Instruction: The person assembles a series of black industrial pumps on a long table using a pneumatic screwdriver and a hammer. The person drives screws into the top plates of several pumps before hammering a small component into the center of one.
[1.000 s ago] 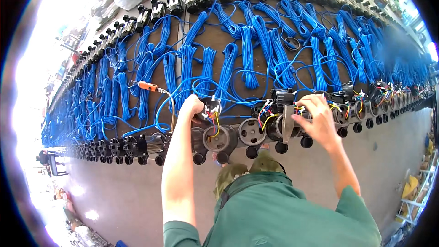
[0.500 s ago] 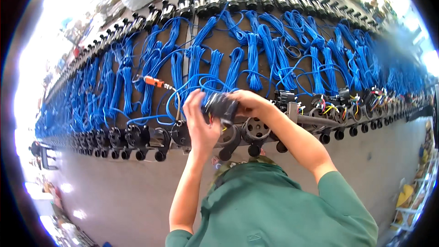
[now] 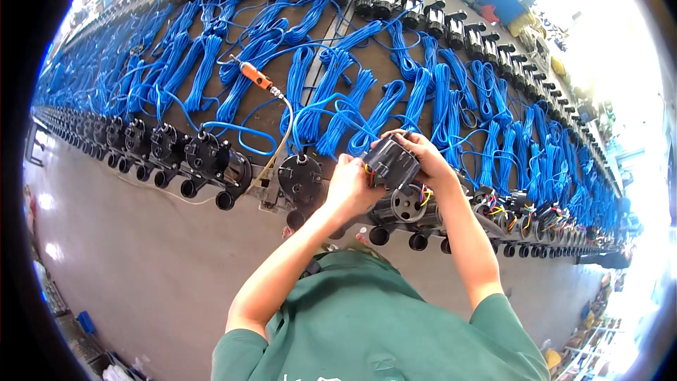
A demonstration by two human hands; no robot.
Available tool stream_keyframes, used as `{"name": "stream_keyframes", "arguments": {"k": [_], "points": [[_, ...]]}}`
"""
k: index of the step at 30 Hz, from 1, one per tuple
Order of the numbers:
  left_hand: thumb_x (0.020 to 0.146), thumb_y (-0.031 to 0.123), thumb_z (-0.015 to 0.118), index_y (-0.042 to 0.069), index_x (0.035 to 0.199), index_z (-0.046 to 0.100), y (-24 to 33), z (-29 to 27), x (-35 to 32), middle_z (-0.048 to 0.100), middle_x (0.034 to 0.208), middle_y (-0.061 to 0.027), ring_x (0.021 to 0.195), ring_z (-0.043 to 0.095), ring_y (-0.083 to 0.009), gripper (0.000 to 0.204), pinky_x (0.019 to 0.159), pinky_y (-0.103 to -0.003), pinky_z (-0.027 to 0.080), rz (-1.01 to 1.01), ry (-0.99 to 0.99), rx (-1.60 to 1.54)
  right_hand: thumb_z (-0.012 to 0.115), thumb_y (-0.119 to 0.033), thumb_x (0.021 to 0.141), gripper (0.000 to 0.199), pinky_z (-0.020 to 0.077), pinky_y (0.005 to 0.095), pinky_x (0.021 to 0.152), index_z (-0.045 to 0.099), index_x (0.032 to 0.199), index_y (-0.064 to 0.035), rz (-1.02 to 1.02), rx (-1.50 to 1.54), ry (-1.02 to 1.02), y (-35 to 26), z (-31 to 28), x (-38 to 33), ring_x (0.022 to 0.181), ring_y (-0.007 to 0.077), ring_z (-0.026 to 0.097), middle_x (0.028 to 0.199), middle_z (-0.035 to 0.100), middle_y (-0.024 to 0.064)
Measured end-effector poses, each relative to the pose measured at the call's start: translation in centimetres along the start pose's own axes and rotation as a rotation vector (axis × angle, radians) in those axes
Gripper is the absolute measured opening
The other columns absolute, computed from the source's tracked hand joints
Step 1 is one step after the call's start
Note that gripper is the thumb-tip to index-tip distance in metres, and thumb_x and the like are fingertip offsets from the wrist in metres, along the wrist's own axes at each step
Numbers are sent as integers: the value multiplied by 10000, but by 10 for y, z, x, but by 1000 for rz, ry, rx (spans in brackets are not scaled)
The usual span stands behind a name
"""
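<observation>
Between my two hands, a black round plastic housing (image 3: 393, 162) is held tilted above the near edge of the bench. My right hand (image 3: 428, 158) grips its far right side, with the fingers over the top. On the other side, my left hand (image 3: 355, 187) has its fingers closed at the housing's edge, next to short red and yellow wires (image 3: 369, 172). Blue cable (image 3: 345, 107) loops toward the housing from the far side. Just below it sits an open black round base (image 3: 407, 204) with holes and coloured wires. A capped black unit (image 3: 300, 178) stands left of my left hand.
Bundles of blue cable (image 3: 384, 109) cover the brown bench. An orange air tool (image 3: 255, 75) with a pale hose lies left of my hands. Black units line the near edge, and another row of black fittings (image 3: 386, 0) runs along the far edge.
My view has turned and shifted, so the bench now slants down to the right. Both hands still hold the housing, which is turned so that wires show at its left edge.
</observation>
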State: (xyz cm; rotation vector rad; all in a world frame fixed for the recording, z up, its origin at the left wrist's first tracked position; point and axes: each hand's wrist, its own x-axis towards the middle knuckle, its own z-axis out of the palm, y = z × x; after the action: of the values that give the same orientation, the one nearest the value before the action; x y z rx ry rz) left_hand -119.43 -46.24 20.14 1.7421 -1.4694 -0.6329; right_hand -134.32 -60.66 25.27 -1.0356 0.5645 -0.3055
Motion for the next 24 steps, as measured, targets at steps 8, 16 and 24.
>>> {"name": "stream_keyframes", "arguments": {"k": [8,16,24], "points": [[761,282,831,33,1110,690,-17,14,-50,548,1362,-157,1280,478,-337,451,1022,-476,394,185,191,317,590,-225,1057,237,579,349,920,640,1151,-13,-92,-55,180,45,8,-6,1027,205,717,1157,728,155],[831,172,772,84,1181,655,-36,26,-69,488,1473,-203,1343,491,-372,379,861,-456,605,38,317,56,539,-184,1080,206,586,326,903,653,1120,-18,-154,-202,331,71,20,-1,1016,206,718,1139,733,153],[853,119,775,42,1194,682,-45,28,-95,526,1482,-214,1248,599,-396,362,923,-464,562,84,430,-85,507,-179,1100,229,537,291,931,618,1141,17,-253,-428,375,83,37,-6,1012,165,684,1147,733,138]]}}
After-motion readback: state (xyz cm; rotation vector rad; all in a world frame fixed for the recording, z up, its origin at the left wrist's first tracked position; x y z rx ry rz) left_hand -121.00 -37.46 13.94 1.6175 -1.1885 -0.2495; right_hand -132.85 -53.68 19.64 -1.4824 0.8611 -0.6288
